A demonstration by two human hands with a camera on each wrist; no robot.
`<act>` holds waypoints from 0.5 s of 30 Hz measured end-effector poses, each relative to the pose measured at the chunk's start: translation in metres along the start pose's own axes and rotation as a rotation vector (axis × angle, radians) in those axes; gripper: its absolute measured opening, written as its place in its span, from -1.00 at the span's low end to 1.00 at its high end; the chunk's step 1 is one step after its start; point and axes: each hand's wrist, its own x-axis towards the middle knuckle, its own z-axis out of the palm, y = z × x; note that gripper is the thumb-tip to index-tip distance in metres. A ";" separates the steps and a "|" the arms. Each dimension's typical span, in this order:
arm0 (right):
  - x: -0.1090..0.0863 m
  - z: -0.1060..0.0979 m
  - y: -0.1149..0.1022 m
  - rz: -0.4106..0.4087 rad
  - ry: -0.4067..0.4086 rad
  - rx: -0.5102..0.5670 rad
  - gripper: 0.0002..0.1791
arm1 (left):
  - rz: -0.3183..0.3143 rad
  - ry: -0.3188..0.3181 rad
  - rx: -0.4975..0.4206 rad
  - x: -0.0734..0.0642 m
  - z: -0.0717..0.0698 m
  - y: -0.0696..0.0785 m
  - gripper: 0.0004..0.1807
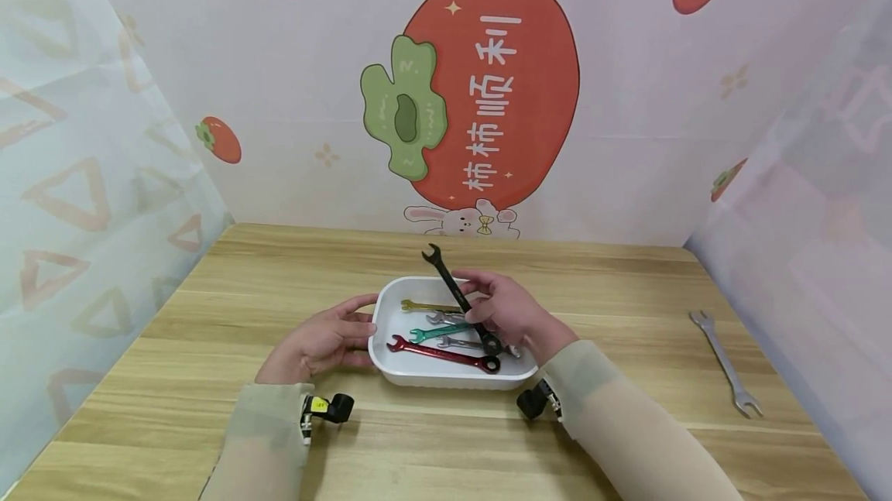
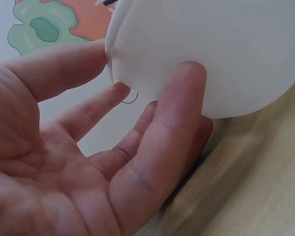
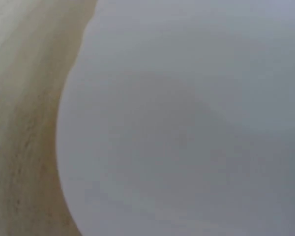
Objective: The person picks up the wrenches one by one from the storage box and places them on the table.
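In the head view, a white plastic tray (image 1: 460, 381) holds several wrenches. Among them are a gold wrench (image 1: 425, 306), a green wrench (image 1: 439, 331), a red wrench (image 1: 439, 352) and silver ones. My left hand (image 1: 331, 338) touches the tray's left end; its spread, relaxed fingers lie against rim and outer wall in the left wrist view. Over the right part of the tray, my right hand (image 1: 512, 311) pinches a black combination wrench (image 1: 453, 286), its open jaw raised toward the back. The right wrist view is filled by the tray's blurred wall (image 3: 177, 137), hiding the hand.
A silver double open-ended wrench (image 1: 725, 362) lies near the right edge of the wooden table (image 1: 432, 447). Behind stands a printed backdrop (image 1: 307, 83) with a large persimmon, and printed sheets flank both sides.
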 end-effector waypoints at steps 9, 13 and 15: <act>-0.002 -0.003 -0.003 -0.018 -0.016 0.123 -0.23 | 0.004 0.000 -0.001 0.000 -0.001 0.000 -0.24; -0.004 -0.005 -0.005 -0.023 -0.021 0.193 -0.18 | 0.003 -0.006 0.002 -0.001 -0.001 -0.001 -0.24; -0.005 -0.008 -0.005 -0.023 -0.011 0.217 -0.17 | 0.002 -0.006 0.004 -0.001 0.000 0.000 -0.25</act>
